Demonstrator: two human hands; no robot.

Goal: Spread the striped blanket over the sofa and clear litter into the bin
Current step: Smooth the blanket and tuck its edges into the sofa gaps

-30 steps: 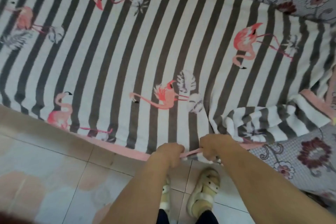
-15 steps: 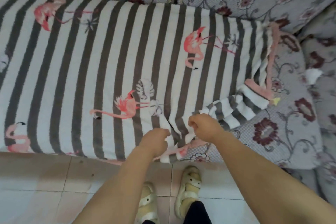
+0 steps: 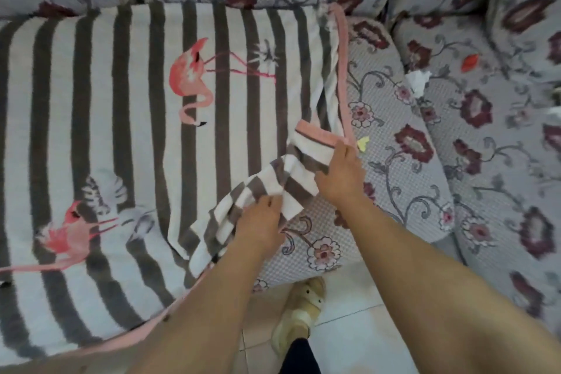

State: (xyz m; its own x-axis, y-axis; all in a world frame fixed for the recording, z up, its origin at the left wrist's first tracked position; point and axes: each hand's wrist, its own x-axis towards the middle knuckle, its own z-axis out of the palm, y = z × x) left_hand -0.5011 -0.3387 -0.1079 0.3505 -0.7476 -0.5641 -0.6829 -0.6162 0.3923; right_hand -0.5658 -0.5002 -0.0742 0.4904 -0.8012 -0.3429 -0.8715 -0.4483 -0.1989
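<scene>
My floral grey sofa (image 3: 403, 179) fills the frame from the back cushions at the top to the seat edge near my feet. The striped blanket (image 3: 127, 118), grey and white with pink flamingos and a pink border, lies flat over the left and middle of the seat and hangs over the front edge at lower left. Its right corner is folded back on itself in a bunched flap that runs diagonally across the seat. The right part of the seat, beyond the pink border, lies uncovered.

Both my bare forearms reach in from the bottom of the frame. My right hand (image 3: 340, 173) rests on the upper end of the bunched flap, fingers closed on the fabric just below the pink hem. My left hand (image 3: 259, 218) pinches the lower part of the same flap, thumb and fingers gathered on the striped cloth.

One of my feet, in a pale yellow sandal (image 3: 300, 313), stands on the tiled floor (image 3: 358, 340) just in front of the sofa, between my arms.

Litter sits on the uncovered cushions: a crumpled white tissue (image 3: 418, 80) in the gap between two seat cushions, a small orange-red scrap (image 3: 470, 61) beyond it to the right, and a tiny yellow scrap (image 3: 363, 142) just beside my right fingertips, next to the blanket's pink corner.
</scene>
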